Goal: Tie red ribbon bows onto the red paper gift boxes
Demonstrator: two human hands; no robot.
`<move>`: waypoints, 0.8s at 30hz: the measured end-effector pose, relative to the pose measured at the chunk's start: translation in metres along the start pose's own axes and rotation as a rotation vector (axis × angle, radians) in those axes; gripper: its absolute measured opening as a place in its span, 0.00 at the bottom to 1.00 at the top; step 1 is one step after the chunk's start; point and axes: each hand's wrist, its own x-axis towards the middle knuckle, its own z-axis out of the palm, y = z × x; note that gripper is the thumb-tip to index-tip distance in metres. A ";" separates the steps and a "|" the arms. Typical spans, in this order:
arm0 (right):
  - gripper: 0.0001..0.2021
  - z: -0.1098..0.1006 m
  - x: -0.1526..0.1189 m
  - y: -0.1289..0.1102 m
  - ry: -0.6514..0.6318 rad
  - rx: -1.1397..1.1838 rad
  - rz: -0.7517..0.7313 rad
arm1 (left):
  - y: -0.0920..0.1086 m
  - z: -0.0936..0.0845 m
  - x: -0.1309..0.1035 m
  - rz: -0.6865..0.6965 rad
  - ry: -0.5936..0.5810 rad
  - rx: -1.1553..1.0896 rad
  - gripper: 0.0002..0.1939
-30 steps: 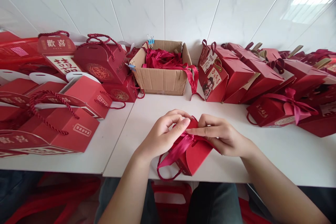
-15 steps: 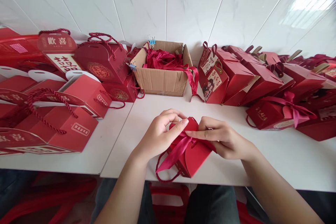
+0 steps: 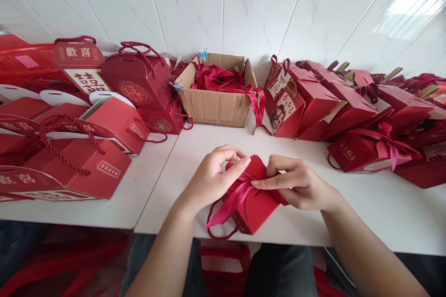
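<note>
Lying near the front edge of the white table (image 3: 348,222), a small red gift box (image 3: 256,206) is pinched at its top from both sides. The left hand (image 3: 212,178) is closed narrowly, thumb and forefinger nipping the dark pink ribbon (image 3: 232,202), whose loose tail is draped over the box front. The right hand (image 3: 296,183) is closed on the ribbon at the knot, fingertip to fingertip with the left. A red cord handle (image 3: 218,234) is looped below the box. Farther back, an open cardboard box (image 3: 216,104) filled with ribbons is set against the tiled wall (image 3: 223,4). Stacks of red handled boxes (image 3: 104,148) are spread at the left, and finished bowed boxes (image 3: 365,146) at the right, well apart from the hands.
</note>
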 end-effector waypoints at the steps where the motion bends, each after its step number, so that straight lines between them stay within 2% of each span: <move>1: 0.17 0.000 0.000 0.001 0.011 0.001 -0.010 | 0.000 0.000 0.000 0.003 0.000 -0.004 0.13; 13: 0.16 -0.001 0.000 0.000 0.015 0.021 -0.029 | 0.005 0.001 -0.002 0.019 0.006 -0.038 0.24; 24: 0.16 -0.003 0.001 -0.002 0.014 0.051 -0.024 | 0.001 0.002 0.000 0.117 -0.014 -0.063 0.26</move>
